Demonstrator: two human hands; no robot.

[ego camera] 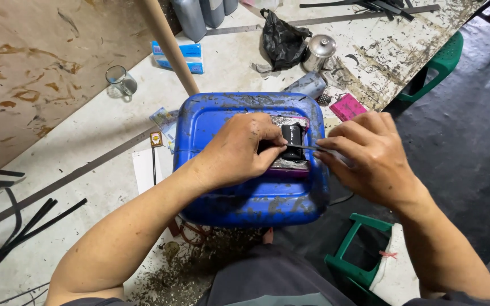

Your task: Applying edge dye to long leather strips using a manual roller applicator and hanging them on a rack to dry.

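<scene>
The left hand (239,150) pins a black cylinder (292,141) on the blue container (250,198), grip clamped. The right hand (370,156) pinches a thin strip (307,148); best kept flat and steady.

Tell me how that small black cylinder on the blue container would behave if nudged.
The black cylinder looks round-sided, so it would probably roll if freed. It sits on a block atop the blue container, pinned by the left hand, which suggests it shifts easily. It is likely light, being small; the right hand holds a thin rod against it.
</scene>
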